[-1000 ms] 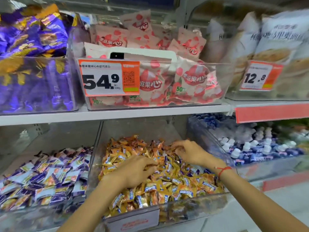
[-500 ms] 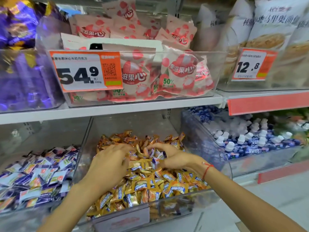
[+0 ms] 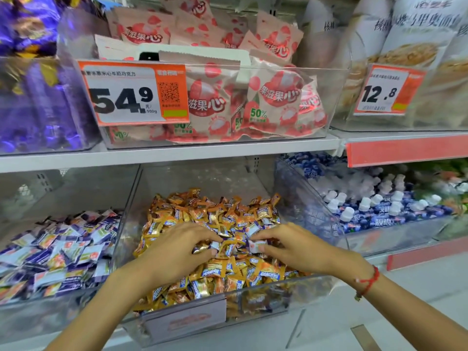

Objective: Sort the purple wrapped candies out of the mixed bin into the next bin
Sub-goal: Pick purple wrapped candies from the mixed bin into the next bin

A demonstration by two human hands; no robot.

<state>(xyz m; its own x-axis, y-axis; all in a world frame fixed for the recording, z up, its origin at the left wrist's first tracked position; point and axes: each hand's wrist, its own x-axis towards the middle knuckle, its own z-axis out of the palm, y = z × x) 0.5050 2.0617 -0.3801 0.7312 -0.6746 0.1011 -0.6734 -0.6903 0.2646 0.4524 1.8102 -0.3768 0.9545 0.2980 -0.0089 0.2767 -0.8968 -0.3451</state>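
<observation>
A purple wrapped candy (image 3: 256,245) is pinched in the right hand (image 3: 301,250) atop the orange-wrapped pile in the mixed bin (image 3: 278,300). The left hand (image 3: 174,254) pinches another wrapper beside it. The purple-candy bin (image 3: 50,307) sits left.

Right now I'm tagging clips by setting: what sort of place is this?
Most likely a shop's snack aisle: orange price tags on clear bins, a mixed bin of wrapped candies, and packaged snacks on the white shelf above.
</observation>
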